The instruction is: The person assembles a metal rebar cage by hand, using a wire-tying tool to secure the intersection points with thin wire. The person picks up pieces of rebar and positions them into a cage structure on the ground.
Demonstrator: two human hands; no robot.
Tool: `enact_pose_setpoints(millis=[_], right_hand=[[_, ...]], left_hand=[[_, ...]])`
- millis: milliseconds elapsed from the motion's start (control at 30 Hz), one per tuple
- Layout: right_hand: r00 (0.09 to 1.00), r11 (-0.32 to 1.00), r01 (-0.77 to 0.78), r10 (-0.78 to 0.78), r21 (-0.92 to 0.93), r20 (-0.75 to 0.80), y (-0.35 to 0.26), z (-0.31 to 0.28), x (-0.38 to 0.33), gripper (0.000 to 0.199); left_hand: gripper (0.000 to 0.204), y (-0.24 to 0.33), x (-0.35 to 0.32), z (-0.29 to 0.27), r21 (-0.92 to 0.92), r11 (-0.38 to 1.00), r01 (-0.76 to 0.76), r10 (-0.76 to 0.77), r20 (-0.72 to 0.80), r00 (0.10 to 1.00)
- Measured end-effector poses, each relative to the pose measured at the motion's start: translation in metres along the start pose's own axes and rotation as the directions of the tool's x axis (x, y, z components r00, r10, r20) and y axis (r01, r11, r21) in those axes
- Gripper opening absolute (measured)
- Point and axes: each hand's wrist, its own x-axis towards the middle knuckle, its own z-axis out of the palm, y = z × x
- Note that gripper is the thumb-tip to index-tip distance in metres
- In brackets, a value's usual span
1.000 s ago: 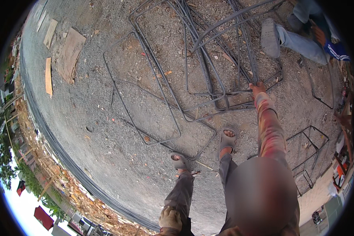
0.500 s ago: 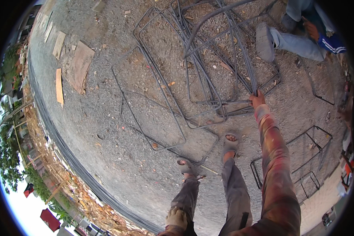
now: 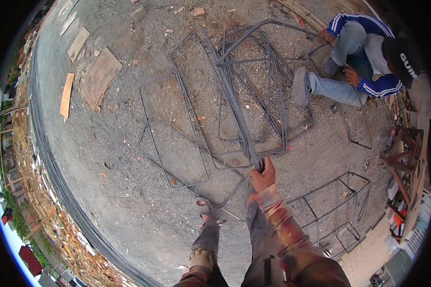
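Observation:
My bare right hand (image 3: 263, 175), in a stained sleeve, is closed round the near end of a bundle of thin steel bars (image 3: 235, 110). The bars run away from me to the upper left, across several bent rectangular steel frames (image 3: 189, 183) on the gravel. In a pale glove, my left hand (image 3: 200, 259) rests over my left knee and holds nothing. Its fingers lie along the knee, partly bent. A thicker bent bar (image 3: 248, 34) arches over the far side of the pile toward a co-worker's hand.
A co-worker (image 3: 364, 52) in a blue jacket sits at the far right, one shoe (image 3: 300, 87) beside the frames. A welded-looking bar cage (image 3: 316, 220) lies at the near right. Wood boards (image 3: 101, 76) lie at the left, with long dark bars (image 3: 57, 191) behind.
My right hand has come left and nearer to me, and the bundle has swung left with it. My view has shifted, showing more of the co-worker. My left hand stays on the knee.

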Motion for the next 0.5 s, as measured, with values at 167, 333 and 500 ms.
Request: enact_pose_setpoints(millis=[167, 333, 500], right_hand=[[0.992, 0.973, 0.123, -0.12, -0.194, 0.031, -0.123, -0.047, -0.002, 0.018], [0.966, 0.949, 0.252, -0.26, -0.191, -0.018, -0.208, -0.077, -0.046, 0.019], [0.966, 0.974, 0.202, -0.215, -0.101, -0.142, -0.28, -0.085, -0.129, 0.022]], left_hand=[[0.031, -0.023, 0.0, -0.01, -0.133, 0.991, 0.004, -0.002, 0.016, 1.0], [0.028, -0.049, 0.0, -0.023, -0.153, 0.985, -0.074, 0.058, -0.109, 0.992], [0.021, -0.076, -0.018, -0.091, -0.446, 0.842, -0.304, 0.18, -0.298, 0.937]])
